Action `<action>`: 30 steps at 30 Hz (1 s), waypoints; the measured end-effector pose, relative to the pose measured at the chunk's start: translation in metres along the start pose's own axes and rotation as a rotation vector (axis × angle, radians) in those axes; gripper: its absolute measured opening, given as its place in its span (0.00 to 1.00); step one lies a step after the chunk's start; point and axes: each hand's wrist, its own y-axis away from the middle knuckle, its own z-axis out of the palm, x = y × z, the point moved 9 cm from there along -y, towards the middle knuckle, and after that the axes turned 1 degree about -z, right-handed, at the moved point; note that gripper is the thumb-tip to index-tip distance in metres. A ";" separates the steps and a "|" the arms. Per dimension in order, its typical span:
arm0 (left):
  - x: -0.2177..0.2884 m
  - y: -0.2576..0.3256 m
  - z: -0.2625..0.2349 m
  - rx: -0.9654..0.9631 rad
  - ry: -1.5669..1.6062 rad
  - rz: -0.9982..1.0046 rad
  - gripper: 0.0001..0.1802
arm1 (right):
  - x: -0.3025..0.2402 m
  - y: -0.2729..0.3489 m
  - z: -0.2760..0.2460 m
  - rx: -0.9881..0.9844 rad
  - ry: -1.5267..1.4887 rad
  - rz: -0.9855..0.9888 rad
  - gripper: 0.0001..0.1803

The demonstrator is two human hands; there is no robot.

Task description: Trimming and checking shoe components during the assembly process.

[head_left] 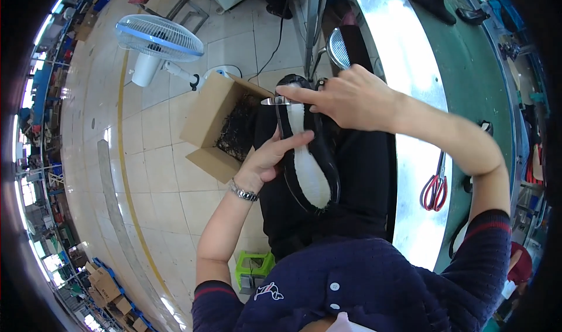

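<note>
Two hands work at a black shoe (310,171) that lies sole up on the person's lap, its long white strip facing the camera and its black edge shining around it. Left hand (270,156), with a silver watch (244,192) at its wrist, holds the shoe by its near side, thumb laid across the white strip and the other fingers partly hidden against the side. Right hand (356,102) reaches in from the other side with its index finger extended over a shiny metal piece (278,101) at the far end of the strip; its thumb is near the strip, and whether it grips the metal piece I cannot tell. To the left, an open carton (205,109) tipped on its side holds black scraps (237,130), and a white and blue fan (159,37) stands beyond it on the tiled floor (158,174). A green stool (255,265) is on the floor near the left elbow. To the right, red-handled scissors (435,191) rest on the metal tabletop (415,74), and a black boot (433,1) lies on the green surface (474,68) past it.
</note>
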 end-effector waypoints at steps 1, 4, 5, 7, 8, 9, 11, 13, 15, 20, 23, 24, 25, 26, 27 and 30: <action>-0.001 0.001 0.007 0.027 -0.135 -0.016 0.42 | -0.003 0.010 0.000 0.002 0.001 0.005 0.33; 0.007 0.016 0.030 -0.007 -0.182 0.094 0.45 | 0.023 0.066 -0.018 0.328 -0.678 0.257 0.30; 0.008 0.021 0.034 -0.034 -0.213 0.170 0.46 | 0.026 0.089 -0.015 0.354 -0.835 0.361 0.29; -0.005 0.024 0.035 -0.055 -0.246 0.149 0.54 | 0.024 0.120 0.005 0.405 -0.983 0.443 0.25; -0.004 0.025 0.038 -0.075 -0.379 0.270 0.58 | 0.025 0.132 0.025 0.401 -1.270 0.530 0.23; -0.005 0.028 0.044 -0.099 -0.512 0.388 0.62 | 0.021 0.143 0.045 0.397 -1.557 0.624 0.22; -0.018 0.018 0.041 -0.117 -0.482 0.399 0.68 | 0.006 0.157 0.077 0.354 -1.745 0.648 0.21; -0.022 0.017 0.044 -0.152 -0.577 0.592 0.67 | -0.014 0.170 0.101 0.318 -1.915 0.722 0.16; -0.043 0.001 0.031 -0.130 -0.486 0.389 0.66 | -0.022 0.176 0.111 0.305 -1.928 0.729 0.14; -0.080 -0.020 0.000 -0.098 -0.162 0.341 0.46 | -0.041 0.179 0.127 0.251 -2.035 0.782 0.16; -0.088 -0.025 -0.009 -0.121 -0.115 0.243 0.44 | -0.051 0.179 0.133 0.234 -2.126 0.806 0.18; -0.088 -0.024 -0.006 -0.120 -0.115 0.245 0.44 | -0.055 0.180 0.135 0.218 -2.148 0.821 0.18; -0.085 -0.022 -0.002 -0.114 -0.127 0.286 0.44 | -0.057 0.181 0.138 0.202 -2.170 0.835 0.18; -0.080 -0.020 0.002 -0.108 -0.140 0.327 0.43 | -0.058 0.181 0.138 0.207 -2.181 0.802 0.16; -0.077 -0.017 0.004 -0.105 -0.139 0.327 0.43 | -0.058 0.180 0.139 0.204 -2.182 0.801 0.16; -0.062 -0.012 0.016 -0.091 -0.242 0.397 0.45 | -0.058 0.179 0.136 0.174 -1.986 0.759 0.10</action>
